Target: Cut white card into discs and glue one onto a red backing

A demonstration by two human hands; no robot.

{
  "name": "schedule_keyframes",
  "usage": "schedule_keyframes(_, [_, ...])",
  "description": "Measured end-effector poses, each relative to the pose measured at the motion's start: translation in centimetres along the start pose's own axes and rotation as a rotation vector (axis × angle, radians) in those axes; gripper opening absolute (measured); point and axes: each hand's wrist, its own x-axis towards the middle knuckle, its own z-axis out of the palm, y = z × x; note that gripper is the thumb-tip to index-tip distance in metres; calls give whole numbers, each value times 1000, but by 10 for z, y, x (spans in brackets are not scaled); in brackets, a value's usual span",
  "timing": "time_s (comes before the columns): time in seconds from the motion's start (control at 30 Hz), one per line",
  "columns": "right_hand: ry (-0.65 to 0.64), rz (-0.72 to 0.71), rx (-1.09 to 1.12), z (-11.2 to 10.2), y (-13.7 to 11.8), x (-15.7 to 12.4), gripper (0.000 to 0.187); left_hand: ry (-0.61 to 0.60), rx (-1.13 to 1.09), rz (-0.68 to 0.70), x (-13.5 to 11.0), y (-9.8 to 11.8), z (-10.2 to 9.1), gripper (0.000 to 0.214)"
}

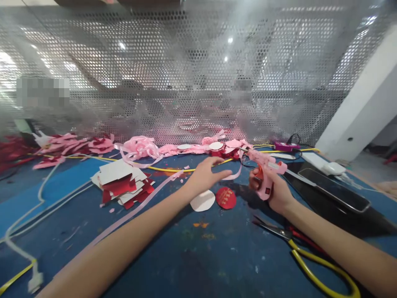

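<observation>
My right hand (277,192) grips a pink hot glue gun (271,163), its nozzle pointing away to the left and a glue stick (300,179) jutting from its back. Fingers apart, my left hand (206,176) hovers over the table, with no object visible in it. Just below it lie a white paper disc (203,201) and a red disc with gold print (226,198), side by side. A thin pink ribbon (145,203) runs alongside my left forearm. Scissors with yellow handles (293,244) rest partly under my right forearm.
A stack of red and white cards (122,182) sits at left. Pink ribbon (139,147) and rosettes (214,149) line the back, before a perforated metal screen (186,74). A phone (335,188) lies at right; a white cable (40,198) and yellow cord (169,169) cross the table.
</observation>
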Motion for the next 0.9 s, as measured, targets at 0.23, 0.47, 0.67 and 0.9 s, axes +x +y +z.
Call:
schedule_keyframes(0.23, [11, -5, 7, 3, 1, 0, 25, -124, -494, -109, 28, 8, 28, 38])
schedule_keyframes(0.47, [2, 2, 23, 2, 2, 3, 24, -30, -639, -139, 30, 15, 31, 27])
schedule_keyframes(0.67, [-4, 8, -26, 2, 2, 2, 27, -1, -605, -176, 31, -1, 37, 19])
schedule_keyframes(0.9, [-32, 14, -20, 2, 2, 1, 26, 103, -659, -233, 34, -11, 32, 18])
